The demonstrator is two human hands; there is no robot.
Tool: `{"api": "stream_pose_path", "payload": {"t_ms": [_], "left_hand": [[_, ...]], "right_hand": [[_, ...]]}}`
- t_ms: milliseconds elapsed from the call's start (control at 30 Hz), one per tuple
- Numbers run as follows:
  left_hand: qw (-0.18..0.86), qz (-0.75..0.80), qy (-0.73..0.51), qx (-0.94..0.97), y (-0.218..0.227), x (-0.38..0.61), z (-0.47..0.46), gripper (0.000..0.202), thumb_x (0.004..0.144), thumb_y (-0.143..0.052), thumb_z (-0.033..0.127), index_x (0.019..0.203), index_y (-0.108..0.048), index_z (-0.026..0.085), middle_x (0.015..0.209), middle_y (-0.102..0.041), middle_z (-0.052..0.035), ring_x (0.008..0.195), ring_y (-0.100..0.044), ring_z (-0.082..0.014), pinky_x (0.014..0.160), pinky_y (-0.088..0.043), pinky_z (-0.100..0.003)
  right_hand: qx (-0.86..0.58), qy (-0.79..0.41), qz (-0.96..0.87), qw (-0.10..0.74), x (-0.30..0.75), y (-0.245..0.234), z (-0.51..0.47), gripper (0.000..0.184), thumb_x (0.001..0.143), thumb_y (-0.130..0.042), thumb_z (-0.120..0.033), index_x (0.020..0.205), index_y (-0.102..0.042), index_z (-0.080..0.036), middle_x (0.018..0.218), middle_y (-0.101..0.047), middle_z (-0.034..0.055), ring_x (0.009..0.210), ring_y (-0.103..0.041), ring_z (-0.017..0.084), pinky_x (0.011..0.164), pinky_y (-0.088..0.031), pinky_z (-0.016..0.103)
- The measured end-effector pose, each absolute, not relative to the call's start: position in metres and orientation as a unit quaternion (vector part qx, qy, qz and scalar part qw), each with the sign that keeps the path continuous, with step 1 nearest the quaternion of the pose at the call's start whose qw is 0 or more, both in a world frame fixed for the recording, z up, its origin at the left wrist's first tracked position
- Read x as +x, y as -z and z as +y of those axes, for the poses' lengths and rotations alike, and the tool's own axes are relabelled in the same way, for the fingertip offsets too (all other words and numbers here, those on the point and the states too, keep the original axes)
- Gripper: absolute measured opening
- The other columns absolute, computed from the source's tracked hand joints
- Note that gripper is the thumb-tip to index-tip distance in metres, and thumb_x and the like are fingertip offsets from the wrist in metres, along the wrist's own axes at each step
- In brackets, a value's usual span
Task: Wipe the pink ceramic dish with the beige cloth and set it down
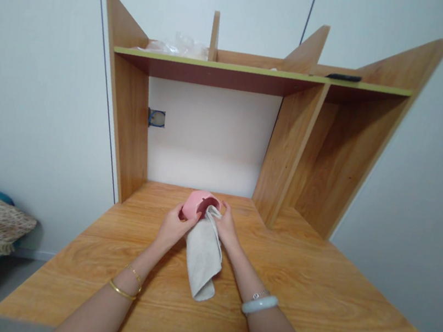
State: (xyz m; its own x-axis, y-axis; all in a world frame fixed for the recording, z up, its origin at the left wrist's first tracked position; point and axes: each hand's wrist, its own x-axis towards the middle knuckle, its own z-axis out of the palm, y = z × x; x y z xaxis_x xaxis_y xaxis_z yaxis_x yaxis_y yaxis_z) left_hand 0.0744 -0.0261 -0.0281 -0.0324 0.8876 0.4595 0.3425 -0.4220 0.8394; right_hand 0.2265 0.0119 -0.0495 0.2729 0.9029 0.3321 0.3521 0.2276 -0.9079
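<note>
Pink and hollow, a container (196,202) lies between two bare hands in the head view, above the back middle of the wood-grained desk (109,249); its opening faces the wearer and a little to the right; whether its underside touches the desk I cannot tell. The left hand (174,224) has its grip closed on the container, thumb along the near rim and fingers around the outer left wall; the right hand (228,227) grasps the grey cloth (203,255) at the right of the opening, though whether its fingers also press the container's wall is unclear. The cloth's folded top is at the mouth; the rest hangs down between the forearms. Behind stands a wooden shelf unit (127,113); clear plastic wrapping (179,46) and a dark flat object (344,77) rest on its upper shelf.

The step in hand seems to be working the cloth at the container's mouth; the next move, as I judge it, calls for a firm left hold against the right hand's push, with the limp fabric gathered close to the fingertips.
</note>
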Motion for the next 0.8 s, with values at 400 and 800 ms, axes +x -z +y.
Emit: {"api": "stream_pose_path", "payload": {"t_ms": [400,800], "left_hand": [[0.086,0.541,-0.423,0.722,0.02,0.073,-0.039,0.049,0.066,-0.062,0.048,0.099,-0.061,0.013,0.077,-0.065,-0.0064,0.065,-0.056,-0.0158,0.057,-0.039,-0.024],[0.143,0.487,-0.488,0.71,0.022,0.073,-0.035,0.043,0.072,-0.059,0.045,0.102,-0.059,0.015,0.089,-0.067,-0.0079,0.076,-0.06,-0.018,0.068,-0.046,-0.028]], "right_hand": [[-0.653,-0.105,-0.628,0.409,0.232,0.03,-0.007,0.073,0.076,-0.058,-0.031,0.138,-0.025,-0.014,0.087,-0.068,0.011,0.082,-0.064,0.023,0.065,-0.043,0.026],[-0.57,-0.143,-0.631,0.507,0.232,0.032,-0.009,0.063,0.08,-0.049,-0.027,0.138,-0.026,-0.016,0.089,-0.068,0.0097,0.083,-0.063,0.021,0.071,-0.046,0.027]]}}
